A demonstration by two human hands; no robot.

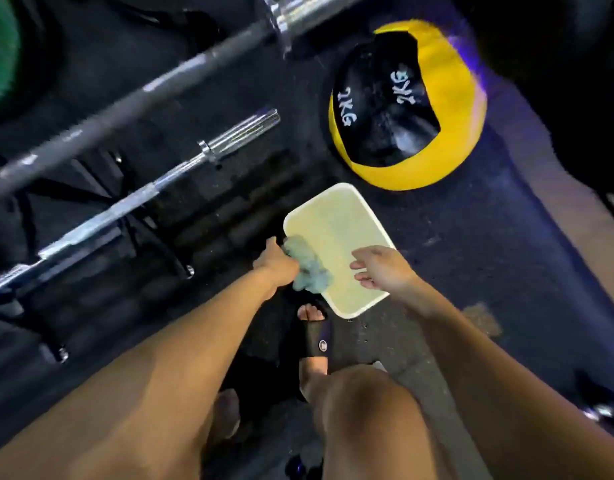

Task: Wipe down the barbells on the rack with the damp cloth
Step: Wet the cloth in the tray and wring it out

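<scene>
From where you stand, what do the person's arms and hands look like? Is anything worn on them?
Both arms are bare from the picture's lower edge to the fingers: no sleeves, gloves, watch or bands show. The left hand and the right hand carry no rings that I can make out, though the picture is a little blurred.

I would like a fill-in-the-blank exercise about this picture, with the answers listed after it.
1. The left hand grips a crumpled ____ at the edge of the white tray.
2. The right hand hovers over the tray and holds ____.
3. The ball beyond the tray is black and ____.
4. The marking on the ball reads ____.

Missing words: cloth; nothing; yellow; 2KG
</scene>
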